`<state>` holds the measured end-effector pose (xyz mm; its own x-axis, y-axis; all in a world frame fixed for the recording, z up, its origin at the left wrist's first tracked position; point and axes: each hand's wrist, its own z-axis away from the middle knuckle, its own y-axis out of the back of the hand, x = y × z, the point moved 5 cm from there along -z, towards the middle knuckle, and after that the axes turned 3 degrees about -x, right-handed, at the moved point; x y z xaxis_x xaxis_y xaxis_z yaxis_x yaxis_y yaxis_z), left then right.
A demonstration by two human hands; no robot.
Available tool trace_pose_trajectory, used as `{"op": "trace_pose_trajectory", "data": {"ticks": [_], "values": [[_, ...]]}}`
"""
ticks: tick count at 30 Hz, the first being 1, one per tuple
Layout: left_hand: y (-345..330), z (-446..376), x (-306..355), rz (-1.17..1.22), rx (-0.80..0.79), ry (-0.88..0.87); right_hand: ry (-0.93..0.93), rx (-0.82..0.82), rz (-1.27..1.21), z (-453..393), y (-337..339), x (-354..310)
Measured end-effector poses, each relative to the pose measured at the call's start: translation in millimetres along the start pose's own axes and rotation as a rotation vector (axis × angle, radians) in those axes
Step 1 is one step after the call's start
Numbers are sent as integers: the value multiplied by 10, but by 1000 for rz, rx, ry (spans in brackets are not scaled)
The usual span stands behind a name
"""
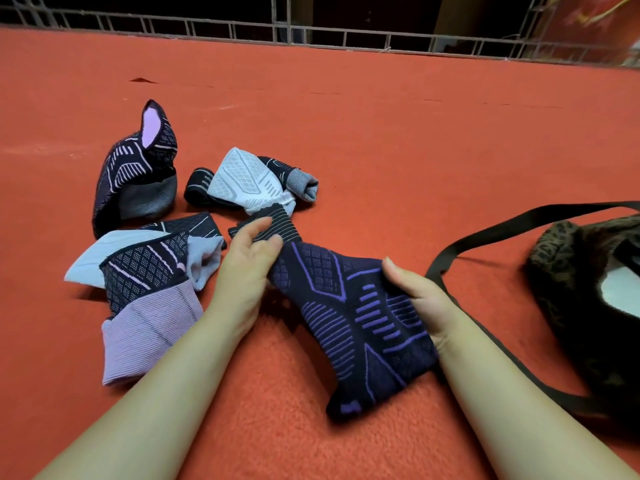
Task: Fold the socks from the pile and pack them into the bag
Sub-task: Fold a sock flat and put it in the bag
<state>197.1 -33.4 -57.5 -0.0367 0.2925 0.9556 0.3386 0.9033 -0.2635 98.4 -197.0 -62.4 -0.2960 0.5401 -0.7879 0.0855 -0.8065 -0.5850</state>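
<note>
A dark navy sock with purple line patterns (349,327) lies stretched between my hands over the red blanket. My left hand (247,271) grips it near the striped cuff end, fingers curled on the fabric. My right hand (420,299) holds its right edge, thumb on top and fingers underneath. The pile of loose socks sits to the left: a lilac-cuffed sock (149,306), a dark upright one with a pink inside (138,171) and a white-and-black one (249,181). The dark patterned bag (568,271) lies open at the right edge.
The bag's black strap (485,233) loops across the blanket beside my right forearm. A metal railing (311,32) runs along the far edge of the red blanket (415,133), which covers the whole surface.
</note>
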Motion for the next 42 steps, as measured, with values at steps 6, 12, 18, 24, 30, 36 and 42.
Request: {"op": "trace_pose_trajectory", "data": {"ticks": [6, 12, 18, 24, 30, 36, 42], "values": [[-34, 41, -114, -65, -26, 195, 114, 14, -1, 1, 28, -48], [-267, 220, -142, -37, -368, 265, 242, 66, 137, -25, 55, -106], [-254, 180, 53, -18, -153, -61, 185, 123, 318, -72, 116, -133], [-246, 278, 116, 95, -200, -60, 138, 65, 305, 53, 117, -38], [-179, 235, 114, -98, -108, -11, 135, 345, 253, 180, 216, -138], [-528, -217, 702, -271, -132, -239, 557, 372, 535, -32, -61, -1004], [-601, -337, 741, -444, -155, -302, 581, 340, 886, -248, -20, -1183]]}}
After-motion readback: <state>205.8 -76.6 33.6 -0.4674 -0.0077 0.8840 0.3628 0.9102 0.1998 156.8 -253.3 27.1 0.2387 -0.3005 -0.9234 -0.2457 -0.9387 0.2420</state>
